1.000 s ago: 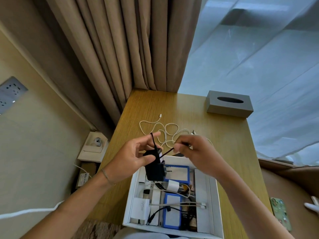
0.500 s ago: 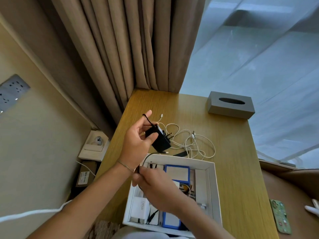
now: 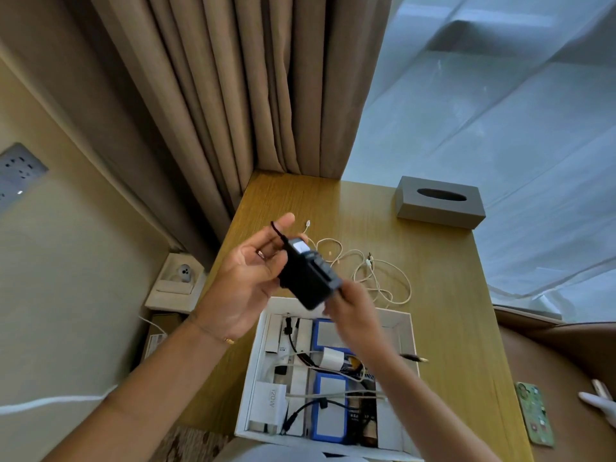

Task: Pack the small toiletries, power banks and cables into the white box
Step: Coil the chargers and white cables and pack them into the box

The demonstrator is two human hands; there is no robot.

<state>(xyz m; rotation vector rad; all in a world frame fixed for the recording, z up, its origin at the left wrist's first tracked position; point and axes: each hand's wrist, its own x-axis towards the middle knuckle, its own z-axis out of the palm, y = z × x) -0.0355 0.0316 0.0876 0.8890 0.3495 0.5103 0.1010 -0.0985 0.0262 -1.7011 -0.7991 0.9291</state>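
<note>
Head view: the left hand (image 3: 248, 281) holds a black charger (image 3: 310, 278) above the far edge of the white box (image 3: 256, 371), fingers half curled behind it. The right hand (image 3: 353, 311), blurred, pinches the charger's near end. The box sits at the table's (image 3: 443, 295) near edge, holding blue-edged power banks (image 3: 330, 408) and adapters. White cables (image 3: 370, 271) lie loose just beyond it.

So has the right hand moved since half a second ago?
Yes. The right hand has come up from low over the white cardboard box to its far rim, meeting the black charger block held in the left hand.
</note>
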